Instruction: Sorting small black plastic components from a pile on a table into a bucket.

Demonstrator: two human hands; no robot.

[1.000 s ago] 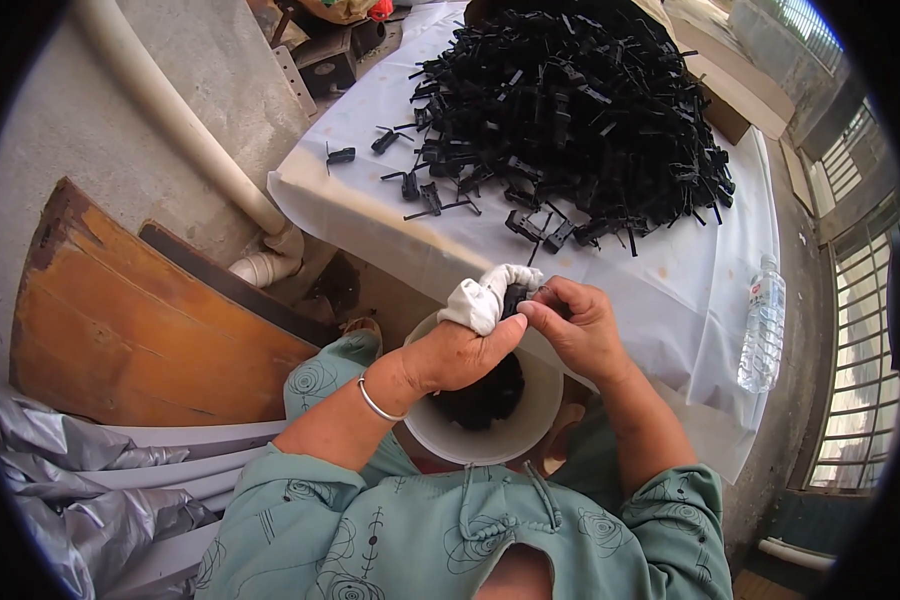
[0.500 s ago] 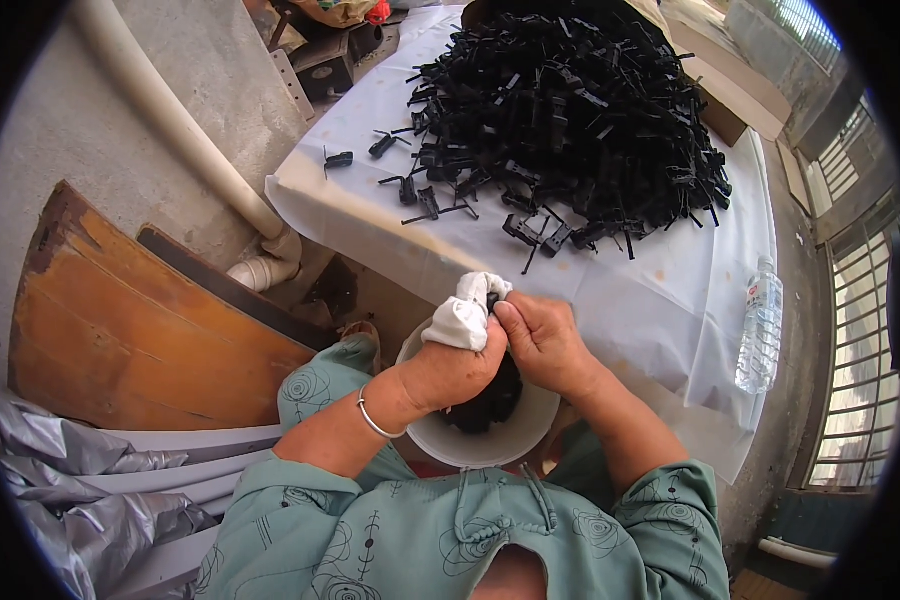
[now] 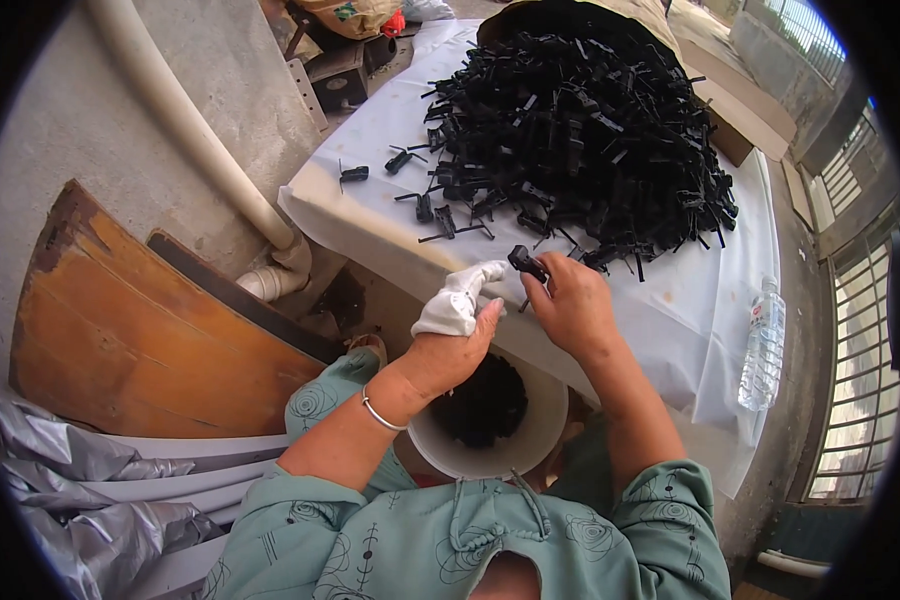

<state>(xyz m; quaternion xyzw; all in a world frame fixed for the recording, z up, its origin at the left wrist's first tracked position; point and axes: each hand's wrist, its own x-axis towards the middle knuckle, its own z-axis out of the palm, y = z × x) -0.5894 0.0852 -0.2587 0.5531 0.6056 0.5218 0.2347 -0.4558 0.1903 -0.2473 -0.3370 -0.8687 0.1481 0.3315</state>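
Black clip-like part point(image 3: 526, 262) pinched between thumb and fingers of person's right hand point(image 3: 577, 302), at that hand's 10 o'clock, above near edge of white table cover point(image 3: 705, 330). Left hand point(image 3: 450, 352) between 8 and 9 o'clock, white cloth point(image 3: 450, 308) round fingers; cannot tell whether it grips anything. From right hand: heap of black parts point(image 3: 580, 140) at 12 o'clock, clear bottle point(image 3: 763, 345) at 3, pale bucket point(image 3: 550, 410) at 7.

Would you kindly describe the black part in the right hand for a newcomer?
Find the white-covered table bearing a big black pile. Near the table's front edge, the right hand holds the black part. Unlike everything in the pile, it is gripped.
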